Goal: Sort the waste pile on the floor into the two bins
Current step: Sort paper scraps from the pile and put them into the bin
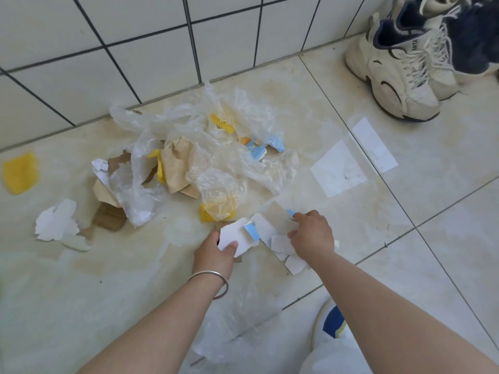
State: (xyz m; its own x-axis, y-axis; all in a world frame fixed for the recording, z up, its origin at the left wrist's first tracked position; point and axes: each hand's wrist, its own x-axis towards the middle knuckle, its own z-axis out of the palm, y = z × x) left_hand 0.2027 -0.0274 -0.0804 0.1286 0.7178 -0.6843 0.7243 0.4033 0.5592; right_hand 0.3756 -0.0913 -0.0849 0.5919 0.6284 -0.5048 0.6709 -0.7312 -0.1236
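Note:
A waste pile (194, 157) lies on the tiled floor by the wall: crumpled clear plastic bags, brown paper, yellow foam nets and torn blue-and-white card. My left hand (216, 252) pinches a torn white card scrap (235, 236) at the pile's near edge. My right hand (310, 236) grips a bunch of torn white and grey card pieces (272, 228) just to its right. No bins are in view.
A yellow foam net (20, 172) lies at far left, torn white paper (56, 222) nearer. Two flat white sheets (337, 168) lie right of the pile. A pair of sneakers (399, 66) stands at the upper right. A clear plastic bag (237, 319) lies between my arms.

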